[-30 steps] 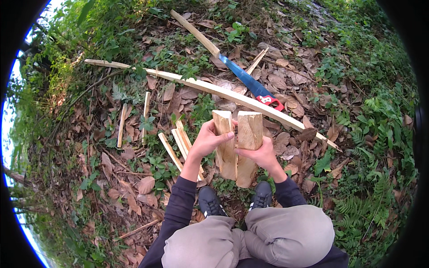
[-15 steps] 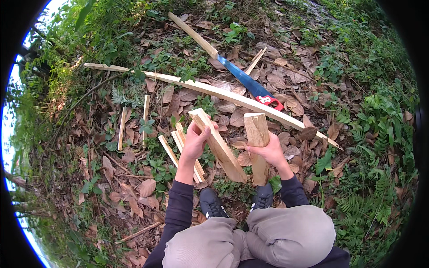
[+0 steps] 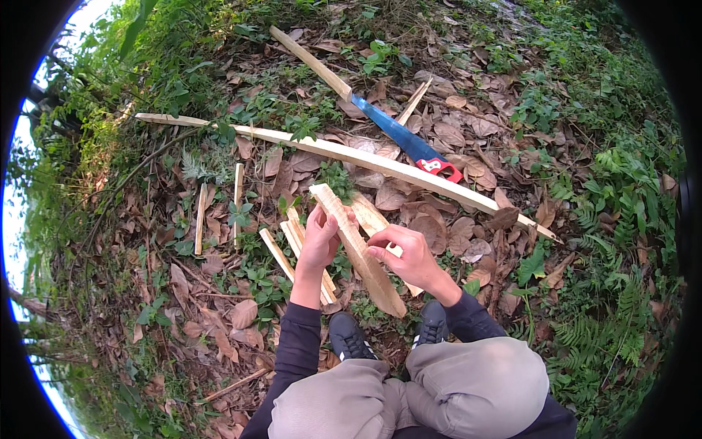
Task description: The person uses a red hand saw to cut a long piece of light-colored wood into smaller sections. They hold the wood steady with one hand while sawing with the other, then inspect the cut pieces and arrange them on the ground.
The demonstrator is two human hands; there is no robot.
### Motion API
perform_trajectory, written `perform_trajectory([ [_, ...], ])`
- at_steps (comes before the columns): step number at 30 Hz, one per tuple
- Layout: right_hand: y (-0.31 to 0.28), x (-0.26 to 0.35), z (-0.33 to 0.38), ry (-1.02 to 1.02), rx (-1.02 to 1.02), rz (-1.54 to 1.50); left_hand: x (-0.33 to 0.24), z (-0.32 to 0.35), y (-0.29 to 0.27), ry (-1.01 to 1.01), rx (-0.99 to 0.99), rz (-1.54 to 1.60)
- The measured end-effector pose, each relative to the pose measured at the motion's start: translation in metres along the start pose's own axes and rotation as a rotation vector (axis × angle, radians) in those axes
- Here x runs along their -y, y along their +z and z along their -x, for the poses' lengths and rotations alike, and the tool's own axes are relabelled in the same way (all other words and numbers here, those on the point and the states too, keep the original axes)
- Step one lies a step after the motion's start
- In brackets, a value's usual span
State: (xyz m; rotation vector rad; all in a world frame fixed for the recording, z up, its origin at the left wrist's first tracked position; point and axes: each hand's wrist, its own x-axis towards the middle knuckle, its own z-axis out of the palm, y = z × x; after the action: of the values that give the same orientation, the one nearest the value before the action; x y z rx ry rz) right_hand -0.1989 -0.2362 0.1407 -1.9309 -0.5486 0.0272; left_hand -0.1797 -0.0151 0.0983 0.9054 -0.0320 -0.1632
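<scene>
My left hand (image 3: 319,240) is closed round the upper part of a split piece of wood (image 3: 365,265), held tilted with its lower end above my shoes. Bent close together, the thumb and fingers of my right hand (image 3: 406,256) meet at the right edge of this same piece. Behind it and under my right hand is a second split piece (image 3: 368,214), partly covered; whether it rests on the ground or against the fingers is hard to tell.
A long pale strip of wood (image 3: 344,152) crosses the leafy ground. Beyond it lies a handsaw (image 3: 398,134) with a red handle, by a pole (image 3: 311,62) and a splintered stick (image 3: 414,102). Several thin sticks (image 3: 278,254) lie left of my hands. Green plants (image 3: 585,322) grow on the right.
My right hand has moved left from its upright piece to the left-held one. That second piece now lies tilted behind. The left-held piece has turned slightly, its edge face showing.
</scene>
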Motion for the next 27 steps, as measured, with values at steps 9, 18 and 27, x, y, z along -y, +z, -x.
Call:
perform_trajectory([
  [9, 0.012, 0.000, 0.009, -0.082, -0.055, 0.125, -0.003, 0.001, 0.008, 0.001, -0.013, -0.117],
  [18, 0.018, 0.003, 0.018, -0.024, -0.127, 0.231, 0.002, 0.006, 0.009, 0.016, -0.069, -0.108],
  [27, 0.029, -0.013, 0.023, 0.193, -0.170, -0.022, 0.025, 0.000, 0.022, -0.037, -0.010, -0.518],
])
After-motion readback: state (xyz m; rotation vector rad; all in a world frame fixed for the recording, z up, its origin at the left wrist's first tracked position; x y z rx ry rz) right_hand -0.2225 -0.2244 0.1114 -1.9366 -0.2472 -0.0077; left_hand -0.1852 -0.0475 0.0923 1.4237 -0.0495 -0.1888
